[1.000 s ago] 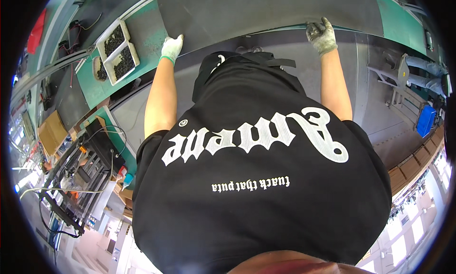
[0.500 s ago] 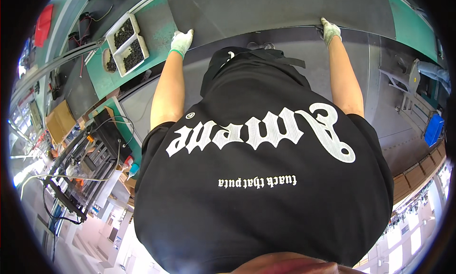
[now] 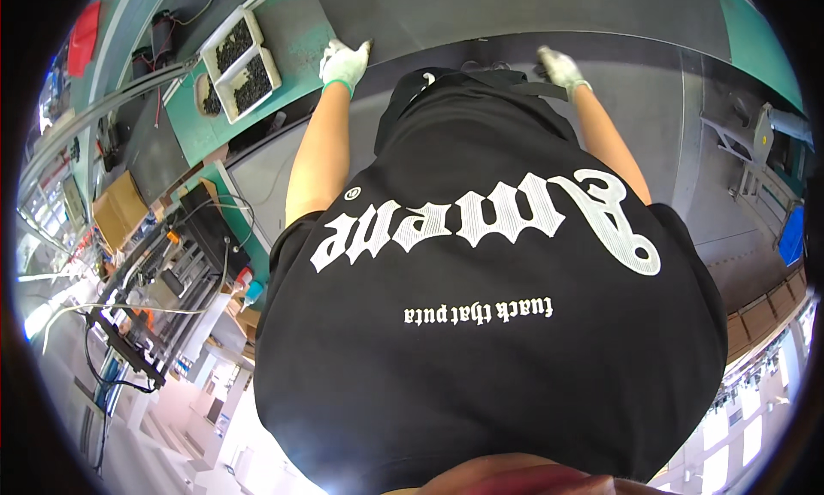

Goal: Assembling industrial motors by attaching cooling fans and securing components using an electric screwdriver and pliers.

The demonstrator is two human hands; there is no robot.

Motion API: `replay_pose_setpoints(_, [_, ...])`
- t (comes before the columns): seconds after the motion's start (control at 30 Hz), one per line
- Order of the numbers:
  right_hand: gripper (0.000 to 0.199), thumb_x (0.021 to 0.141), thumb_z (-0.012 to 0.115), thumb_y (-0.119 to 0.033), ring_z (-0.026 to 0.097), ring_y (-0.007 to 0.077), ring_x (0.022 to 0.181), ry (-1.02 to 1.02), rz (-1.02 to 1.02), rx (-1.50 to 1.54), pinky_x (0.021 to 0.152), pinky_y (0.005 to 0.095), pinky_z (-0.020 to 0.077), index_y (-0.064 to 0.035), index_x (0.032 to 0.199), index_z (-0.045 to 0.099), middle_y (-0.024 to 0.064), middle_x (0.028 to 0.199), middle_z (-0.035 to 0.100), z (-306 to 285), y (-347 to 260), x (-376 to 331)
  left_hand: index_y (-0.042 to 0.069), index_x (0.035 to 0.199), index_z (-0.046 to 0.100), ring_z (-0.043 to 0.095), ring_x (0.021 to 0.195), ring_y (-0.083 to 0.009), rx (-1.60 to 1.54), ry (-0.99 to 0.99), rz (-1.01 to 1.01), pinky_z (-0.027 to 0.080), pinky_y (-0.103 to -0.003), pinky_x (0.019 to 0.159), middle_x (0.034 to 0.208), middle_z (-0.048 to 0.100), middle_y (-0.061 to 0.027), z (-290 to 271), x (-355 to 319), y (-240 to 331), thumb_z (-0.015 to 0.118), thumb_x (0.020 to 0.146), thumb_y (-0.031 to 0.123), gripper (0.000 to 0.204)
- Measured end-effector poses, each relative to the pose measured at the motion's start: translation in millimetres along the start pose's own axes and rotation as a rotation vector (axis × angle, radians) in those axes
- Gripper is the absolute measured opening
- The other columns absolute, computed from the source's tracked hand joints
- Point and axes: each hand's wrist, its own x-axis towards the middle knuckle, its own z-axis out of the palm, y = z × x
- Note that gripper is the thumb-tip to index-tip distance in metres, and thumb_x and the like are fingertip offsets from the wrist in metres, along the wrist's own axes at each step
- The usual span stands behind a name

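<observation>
At the surface's (image 3: 299,66) near edge, the left hand (image 3: 345,63) meets the sheet (image 3: 532,10); the right hand (image 3: 562,69) stands apart; fingers' closure can't be told. One-sided pushing could skew the sheet.

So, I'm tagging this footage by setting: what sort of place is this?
Most likely a factory workshop: a green-topped workbench holds white trays of small dark pieces, and what look like brown cardboard boxes line the far right.

Blown-out white glare lower left, curved fisheye edges, black corners.
</observation>
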Motion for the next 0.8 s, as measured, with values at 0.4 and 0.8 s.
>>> replay_pose_setpoints(0.4, [0.04,0.099,0.048,-0.028,0.062,0.0177,0.102,-0.413,0.0,0.406,0.088,0.032,0.0493,-0.0047,0.131,0.053,0.0059,0.124,0.061,61,-40,34,-0.005,0.135,0.038,0.049,0.126,-0.0352,-0.003,-0.059,-0.052,0.04,-0.042,0.105,0.136,0.049,-0.0237,4,11,-2,0.059,0.078,0.066,0.093])
replay_pose_setpoints(0.8, [0.032,0.101,0.041,-0.025,0.065,0.0169,0.096,-0.404,0.179,0.795,0.083,0.0356,0.0546,-0.0077,0.121,0.059,0.0018,0.113,0.067,83,-44,47,-0.006,0.132,0.041,0.048,0.124,-0.0397,-0.076,0.094,-0.019,0.038,-0.043,0.105,0.131,0.05,-0.0278,9,5,1,0.068,0.08,0.05,0.082])
